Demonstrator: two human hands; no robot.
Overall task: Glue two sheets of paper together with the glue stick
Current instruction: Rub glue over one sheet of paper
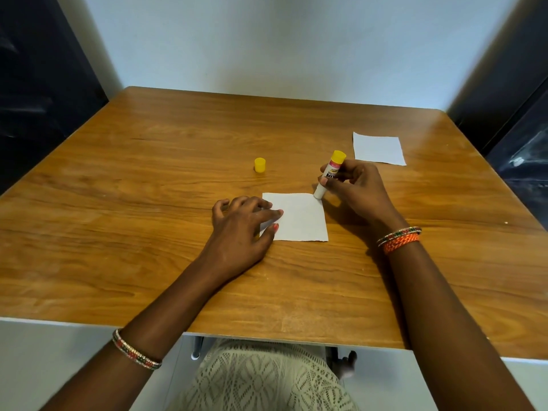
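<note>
A small white paper sheet [302, 218] lies flat near the middle of the wooden table [148, 203]. My left hand [240, 226] rests on its left edge, fingers spread over the paper. My right hand [353, 191] grips the glue stick [329, 176], a white tube with a yellow end, tilted with its lower tip touching the sheet's far right corner. The yellow cap [260, 165] stands alone on the table beyond the sheet. A second white sheet [378, 149] lies flat at the far right.
A pale wall rises behind the table's far edge. Dark panels stand at both sides. The table's near edge runs just above my lap, which is covered by a lace-patterned cloth [267, 378].
</note>
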